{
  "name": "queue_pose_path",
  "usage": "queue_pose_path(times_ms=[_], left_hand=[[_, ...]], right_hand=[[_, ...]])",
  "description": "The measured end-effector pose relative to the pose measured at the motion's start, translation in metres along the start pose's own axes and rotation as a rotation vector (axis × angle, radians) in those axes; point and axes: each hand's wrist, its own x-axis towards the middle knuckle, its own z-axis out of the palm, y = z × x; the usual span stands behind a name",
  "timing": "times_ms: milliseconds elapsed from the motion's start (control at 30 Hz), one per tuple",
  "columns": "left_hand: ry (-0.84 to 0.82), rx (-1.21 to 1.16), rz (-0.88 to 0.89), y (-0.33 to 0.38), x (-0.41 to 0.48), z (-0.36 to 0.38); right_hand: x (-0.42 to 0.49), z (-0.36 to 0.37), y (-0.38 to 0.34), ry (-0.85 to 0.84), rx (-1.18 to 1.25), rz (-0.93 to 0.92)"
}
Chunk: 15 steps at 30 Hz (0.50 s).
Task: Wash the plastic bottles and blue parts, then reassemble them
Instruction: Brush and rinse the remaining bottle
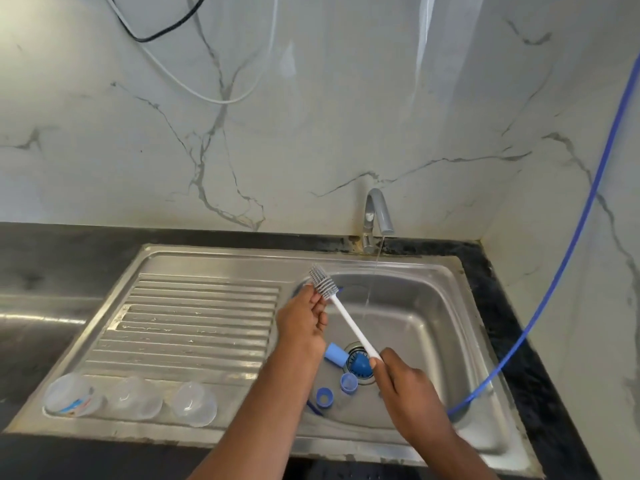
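While the tap (pixel 378 213) runs, the right hand (pixel 401 377) grips the brush (pixel 349 327) by its handle end and the left hand (pixel 303 325) pinches its bristles, with the light, probably slick bottles (pixel 194 403) lying on the drainboard (pixel 194 313) and blue parts (pixel 336 355) round the drain (pixel 354 346), likely best grasped round their bodies.

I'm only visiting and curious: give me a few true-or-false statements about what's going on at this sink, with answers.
1. Water runs from the grey metal tap. True.
2. The right hand holds the white-handled bottle brush by its bristles. False: it grips the handle end, and the left hand holds the bristle head.
3. Three clear plastic bottles lie on the ribbed draining board. True.
4. The small blue plastic parts sit on the black counter. False: they lie in the steel sink basin.
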Motion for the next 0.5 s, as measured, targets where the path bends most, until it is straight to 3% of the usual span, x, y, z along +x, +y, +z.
queue_pose_path(times_ms=[367,500], left_hand=[[0.057,-0.039,0.051,-0.009,-0.001,0.004],[-0.05,0.116,0.045,-0.022,-0.006,0.007]], right_hand=[[0.004,-0.002,0.014,-0.056,0.002,0.009],[0.021,-0.011,0.014,-0.016,0.011,0.01]])
